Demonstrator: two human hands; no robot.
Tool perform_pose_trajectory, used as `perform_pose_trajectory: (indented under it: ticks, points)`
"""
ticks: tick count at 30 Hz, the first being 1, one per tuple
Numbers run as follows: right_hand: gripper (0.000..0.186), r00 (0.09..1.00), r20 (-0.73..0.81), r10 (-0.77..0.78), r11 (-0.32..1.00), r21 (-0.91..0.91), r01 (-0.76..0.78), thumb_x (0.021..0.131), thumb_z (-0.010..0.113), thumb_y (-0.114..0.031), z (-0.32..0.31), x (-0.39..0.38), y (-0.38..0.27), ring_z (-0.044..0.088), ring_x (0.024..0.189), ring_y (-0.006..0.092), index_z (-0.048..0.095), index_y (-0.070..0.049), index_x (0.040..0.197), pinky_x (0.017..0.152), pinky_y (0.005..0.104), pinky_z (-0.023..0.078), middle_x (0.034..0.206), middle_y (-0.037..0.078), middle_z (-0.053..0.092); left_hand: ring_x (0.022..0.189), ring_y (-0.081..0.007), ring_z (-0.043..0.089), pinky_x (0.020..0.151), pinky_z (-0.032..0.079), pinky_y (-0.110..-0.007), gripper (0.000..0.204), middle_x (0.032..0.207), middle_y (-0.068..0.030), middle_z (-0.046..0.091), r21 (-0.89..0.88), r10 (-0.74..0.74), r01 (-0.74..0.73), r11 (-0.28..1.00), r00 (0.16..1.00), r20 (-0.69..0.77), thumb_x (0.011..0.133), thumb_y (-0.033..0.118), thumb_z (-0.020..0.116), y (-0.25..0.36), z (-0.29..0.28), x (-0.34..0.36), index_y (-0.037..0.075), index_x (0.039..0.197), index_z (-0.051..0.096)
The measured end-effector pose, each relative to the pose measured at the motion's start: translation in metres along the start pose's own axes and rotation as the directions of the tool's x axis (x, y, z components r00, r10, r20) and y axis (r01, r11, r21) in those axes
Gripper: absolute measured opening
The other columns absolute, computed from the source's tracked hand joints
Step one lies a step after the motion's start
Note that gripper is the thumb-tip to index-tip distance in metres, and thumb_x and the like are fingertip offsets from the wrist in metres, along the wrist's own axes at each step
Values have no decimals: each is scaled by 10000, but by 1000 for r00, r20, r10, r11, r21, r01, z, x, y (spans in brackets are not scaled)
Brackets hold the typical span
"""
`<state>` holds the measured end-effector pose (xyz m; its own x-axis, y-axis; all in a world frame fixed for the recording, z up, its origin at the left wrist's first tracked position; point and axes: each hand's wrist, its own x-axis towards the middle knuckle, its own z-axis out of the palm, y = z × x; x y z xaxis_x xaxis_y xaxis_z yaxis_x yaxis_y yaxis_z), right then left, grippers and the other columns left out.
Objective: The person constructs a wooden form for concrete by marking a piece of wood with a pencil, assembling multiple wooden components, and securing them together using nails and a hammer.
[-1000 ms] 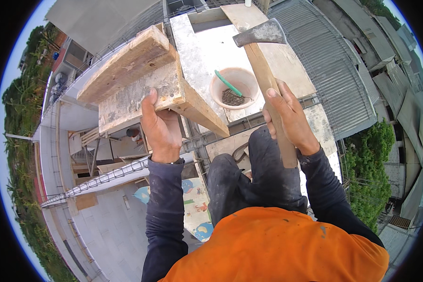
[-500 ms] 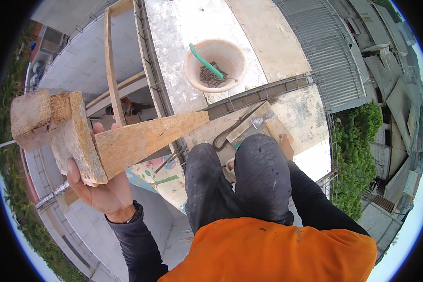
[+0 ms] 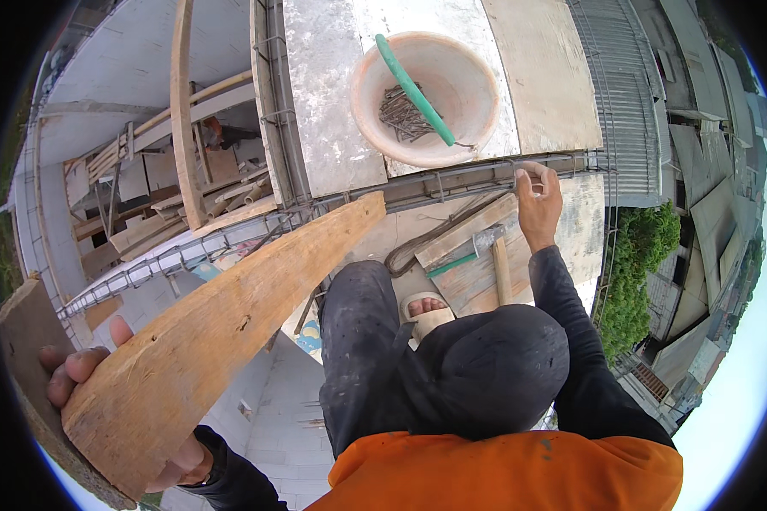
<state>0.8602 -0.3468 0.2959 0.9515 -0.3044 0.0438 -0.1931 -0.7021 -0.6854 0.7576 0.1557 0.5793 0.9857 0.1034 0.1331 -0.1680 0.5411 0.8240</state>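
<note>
My left hand (image 3: pixel 85 366) grips a joined wooden piece (image 3: pixel 222 315) at lower left; its long tapered plank reaches diagonally toward the center. My right hand (image 3: pixel 538 209) is at the rebar strip (image 3: pixel 443 179), fingers curled; what they hold, if anything, I cannot make out. Below it lies an axe (image 3: pixel 501 272) with a wooden handle, on boards (image 3: pixel 464 288) beside a green tool or tube (image 3: pixel 452 264) and a dark bent bar (image 3: pixel 398 260). Above, a pale plastic bucket (image 3: pixel 469 77) holds nails (image 3: pixel 405 111) and a green hose piece (image 3: pixel 409 85).
I crouch on high boards (image 3: pixel 324 94), knees and one sandalled foot below me. An opening at left shows timbers (image 3: pixel 145 221) and a partly hidden person (image 3: pixel 217 134) below. Rebar cages edge the boards. Corrugated roofs (image 3: pixel 631 102) and a tree (image 3: pixel 639 272) are on the right.
My right hand has put the axe down on the boards and moved up to the rebar. The wooden piece has turned and swung down-left in my left hand. The view has shifted.
</note>
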Motion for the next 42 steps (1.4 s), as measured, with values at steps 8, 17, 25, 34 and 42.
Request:
perform_pose_trajectory:
  ticks: [8,17,25,34,42]
  points:
    - [240,612,725,-316,810,-130,572,926,625,-214,146,157,-59,699,978,389,767,-108,1087,874,463,547,1059,179,740,1444,-258,423,1311,46,-577,581,1407,-92,537,-59,-42,39,997,997,-58,1048,317,508,8,-9,-3,46,1537,351]
    - [201,506,835,-218,629,-276,727,902,602,-155,207,163,-32,707,914,369,754,-150,1034,845,477,563,969,160,740,1421,-255,435,1312,54,-574,576,1353,-80,542,-136,-102,88,987,990,-97,1051,322,512,6,-14,-4,46,1528,347]
    - [168,555,783,-280,718,-213,662,896,607,-169,198,169,-21,698,849,396,722,-122,1009,812,496,562,931,182,728,1401,-253,446,1312,62,-571,572,1305,-70,547,-166,-129,110,980,985,-111,1053,326,516,4,-13,0,46,1520,343]
    - [216,513,801,-307,615,-244,750,905,650,-173,202,157,-63,718,942,379,738,-86,1082,862,481,572,1031,192,742,1378,-251,458,1313,70,-568,568,1251,-59,552,-155,-102,81,985,986,-135,1055,330,520,22,-19,2,46,1512,338]
    - [254,478,822,-310,640,-191,744,890,695,-164,207,156,-51,705,978,391,707,-96,1134,892,480,561,1087,235,714,1358,-249,469,1314,78,-565,565,1203,-48,557,-161,-89,67,985,988,-127,1057,334,524,30,-20,4,46,1504,334]
